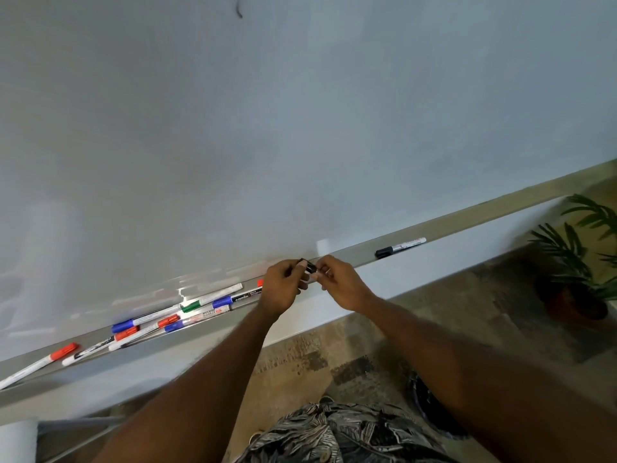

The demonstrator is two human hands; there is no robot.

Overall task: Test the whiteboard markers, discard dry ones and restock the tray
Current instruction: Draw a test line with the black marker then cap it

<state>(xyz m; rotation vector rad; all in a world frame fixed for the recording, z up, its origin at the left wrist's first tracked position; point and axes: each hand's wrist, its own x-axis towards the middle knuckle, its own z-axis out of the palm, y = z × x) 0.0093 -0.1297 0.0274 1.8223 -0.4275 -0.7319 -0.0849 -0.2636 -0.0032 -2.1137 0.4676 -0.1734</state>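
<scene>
Left hand (283, 284) and right hand (337, 285) pinch a black marker (309, 266) between them, each grip closed on one end.

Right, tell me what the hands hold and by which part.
A small black marker, pinched by both: left hand fingers on its left end, right hand fingers on its right end. Cap or barrel cannot be told.

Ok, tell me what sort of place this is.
Probably an office meeting room or a classroom: a wide whiteboard, its tray holding coloured markers, and a potted plant on the floor. The left hand and right hand pinch a black marker.
</scene>
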